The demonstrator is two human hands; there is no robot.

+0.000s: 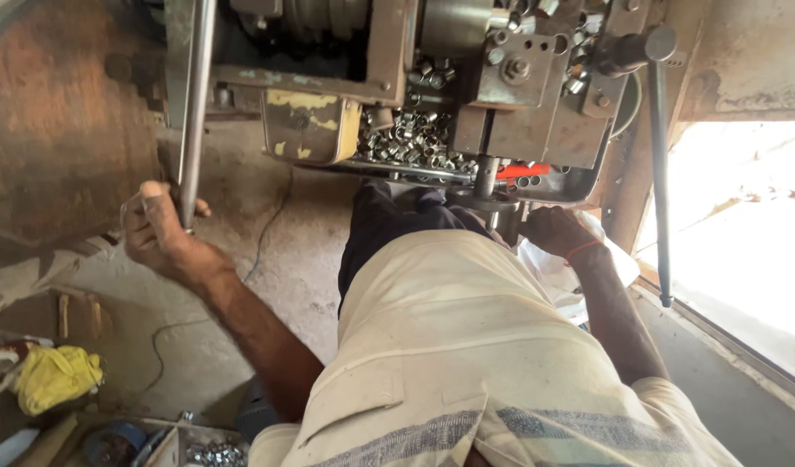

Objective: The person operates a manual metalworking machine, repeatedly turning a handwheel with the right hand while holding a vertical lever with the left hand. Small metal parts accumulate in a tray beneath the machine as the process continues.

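My left hand (158, 229) grips the lower end of a long grey metal lever bar (196, 104) that rises up to the machine (467, 78). My right hand (555, 232), with a red thread on the wrist, is closed around a round handwheel (494, 204) under the machine's front, beside a short vertical shaft. A tray (501, 177) on the machine holds several small shiny metal rings (410, 138). My cream shirt and dark trousers fill the lower middle.
A second long lever (659, 173) with a dark knob hangs at the right. A yellow cloth (56, 376) lies lower left. A box of metal rings (211, 450) sits at the bottom. A thin cable (268, 233) runs over the concrete floor. Bright doorway at right.
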